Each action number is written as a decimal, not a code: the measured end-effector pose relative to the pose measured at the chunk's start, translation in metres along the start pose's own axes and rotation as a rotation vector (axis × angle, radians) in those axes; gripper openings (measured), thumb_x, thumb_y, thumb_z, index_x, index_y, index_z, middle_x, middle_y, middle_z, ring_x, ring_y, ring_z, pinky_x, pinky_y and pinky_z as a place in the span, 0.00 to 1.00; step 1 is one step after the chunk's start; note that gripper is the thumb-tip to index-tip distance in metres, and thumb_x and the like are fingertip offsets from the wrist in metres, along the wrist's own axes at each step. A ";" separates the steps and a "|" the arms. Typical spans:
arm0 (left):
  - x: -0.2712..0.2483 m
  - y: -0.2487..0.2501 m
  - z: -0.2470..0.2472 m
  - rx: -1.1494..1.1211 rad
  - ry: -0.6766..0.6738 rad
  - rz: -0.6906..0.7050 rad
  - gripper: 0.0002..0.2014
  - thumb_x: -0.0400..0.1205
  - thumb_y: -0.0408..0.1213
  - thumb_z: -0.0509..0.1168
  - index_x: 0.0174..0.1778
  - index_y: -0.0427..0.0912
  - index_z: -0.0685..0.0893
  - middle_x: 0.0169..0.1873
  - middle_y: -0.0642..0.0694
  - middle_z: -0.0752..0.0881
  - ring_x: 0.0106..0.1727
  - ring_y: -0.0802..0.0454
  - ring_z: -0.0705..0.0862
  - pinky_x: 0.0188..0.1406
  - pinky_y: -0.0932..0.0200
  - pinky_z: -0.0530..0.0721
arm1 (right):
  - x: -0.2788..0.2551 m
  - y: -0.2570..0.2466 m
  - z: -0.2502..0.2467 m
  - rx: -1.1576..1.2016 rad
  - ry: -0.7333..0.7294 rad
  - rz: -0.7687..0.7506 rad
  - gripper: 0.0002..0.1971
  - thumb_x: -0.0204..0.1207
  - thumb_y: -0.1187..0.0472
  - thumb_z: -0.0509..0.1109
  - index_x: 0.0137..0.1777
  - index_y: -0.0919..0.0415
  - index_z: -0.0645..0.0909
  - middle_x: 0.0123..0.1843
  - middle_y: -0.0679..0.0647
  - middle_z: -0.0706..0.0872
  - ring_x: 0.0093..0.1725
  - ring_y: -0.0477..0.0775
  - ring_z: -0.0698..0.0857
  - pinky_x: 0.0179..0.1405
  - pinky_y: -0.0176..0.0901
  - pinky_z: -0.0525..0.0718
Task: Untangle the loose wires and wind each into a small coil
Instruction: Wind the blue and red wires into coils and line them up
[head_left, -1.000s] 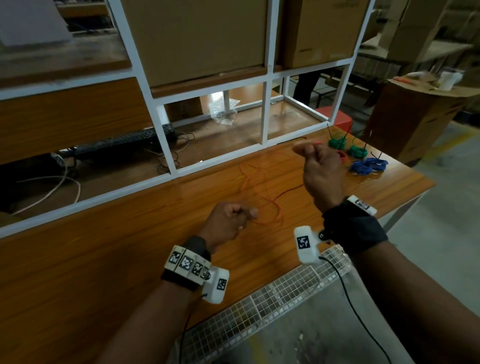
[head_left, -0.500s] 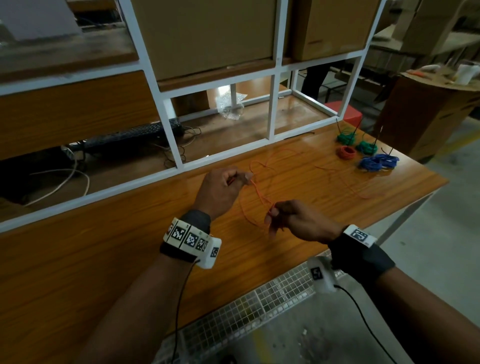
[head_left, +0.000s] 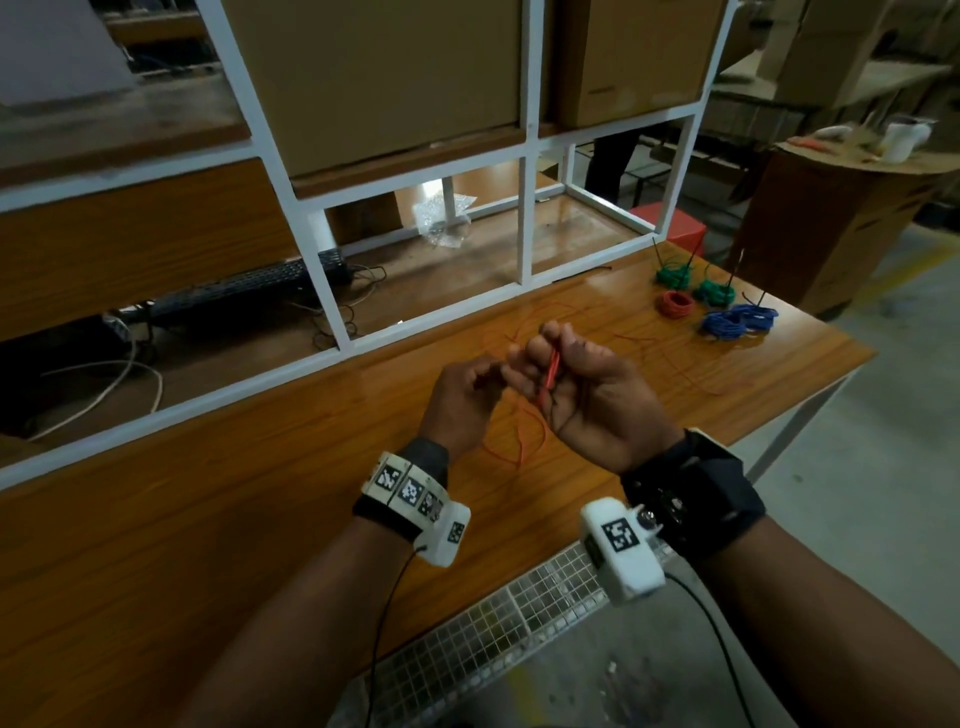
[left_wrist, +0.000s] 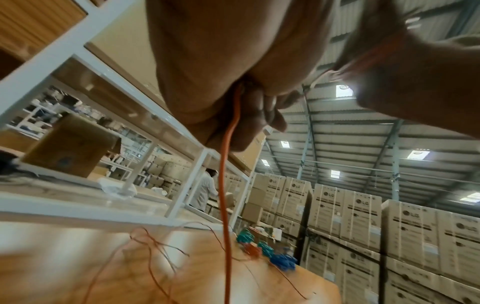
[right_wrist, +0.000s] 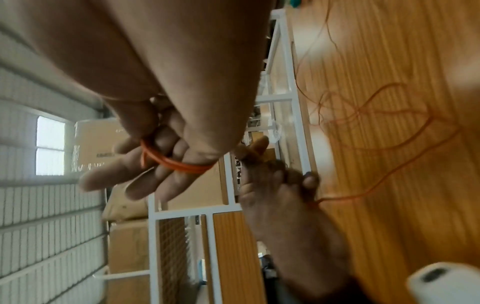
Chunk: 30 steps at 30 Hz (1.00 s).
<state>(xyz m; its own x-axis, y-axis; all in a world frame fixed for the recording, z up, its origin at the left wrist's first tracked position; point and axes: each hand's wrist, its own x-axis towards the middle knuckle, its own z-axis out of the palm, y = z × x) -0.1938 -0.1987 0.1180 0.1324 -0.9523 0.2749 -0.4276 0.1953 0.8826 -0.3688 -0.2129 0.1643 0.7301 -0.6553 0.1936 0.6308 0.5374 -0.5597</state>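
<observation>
Over a wooden table (head_left: 218, 519) in a warehouse: orange wire (head_left: 551, 373) looped around right hand (head_left: 587, 395) fingers, left hand (head_left: 460, 402) pinching its trailing strand; risk of snagging in far loose tangle (head_left: 670, 358).

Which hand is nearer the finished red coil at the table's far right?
Right. The right hand is between the left hand and the red coil, though still well short of it; the left hand is farther off, on the other side of the right hand.

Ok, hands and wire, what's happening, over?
Right hand wearing red wire loops round its fingers. Left hand pinching the strand. Loose tangle on table ahead.
</observation>
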 end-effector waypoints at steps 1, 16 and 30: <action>-0.005 -0.001 0.006 -0.014 0.032 -0.038 0.14 0.88 0.36 0.63 0.41 0.58 0.87 0.29 0.57 0.85 0.29 0.59 0.80 0.30 0.56 0.80 | 0.004 -0.006 0.002 0.033 0.014 -0.038 0.17 0.91 0.60 0.55 0.55 0.62 0.86 0.51 0.58 0.93 0.65 0.60 0.89 0.68 0.54 0.87; -0.049 -0.017 -0.015 0.200 -0.020 0.103 0.15 0.85 0.49 0.69 0.33 0.51 0.88 0.22 0.53 0.81 0.23 0.58 0.75 0.23 0.56 0.75 | 0.035 -0.055 -0.005 -0.730 0.544 -0.549 0.14 0.93 0.59 0.55 0.62 0.60 0.83 0.63 0.55 0.92 0.69 0.56 0.86 0.72 0.52 0.84; -0.007 0.017 -0.060 0.466 -0.010 0.251 0.09 0.81 0.43 0.73 0.53 0.44 0.92 0.45 0.55 0.89 0.45 0.59 0.87 0.46 0.65 0.85 | -0.012 0.017 -0.064 -1.341 0.069 0.380 0.15 0.93 0.58 0.58 0.59 0.65 0.84 0.47 0.58 0.94 0.49 0.50 0.90 0.58 0.49 0.87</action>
<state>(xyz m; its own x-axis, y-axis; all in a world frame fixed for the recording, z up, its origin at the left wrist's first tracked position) -0.1486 -0.1751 0.1541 -0.0331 -0.8923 0.4503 -0.7976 0.2950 0.5261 -0.3832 -0.2300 0.1007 0.7586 -0.6316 -0.1601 -0.3590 -0.2001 -0.9116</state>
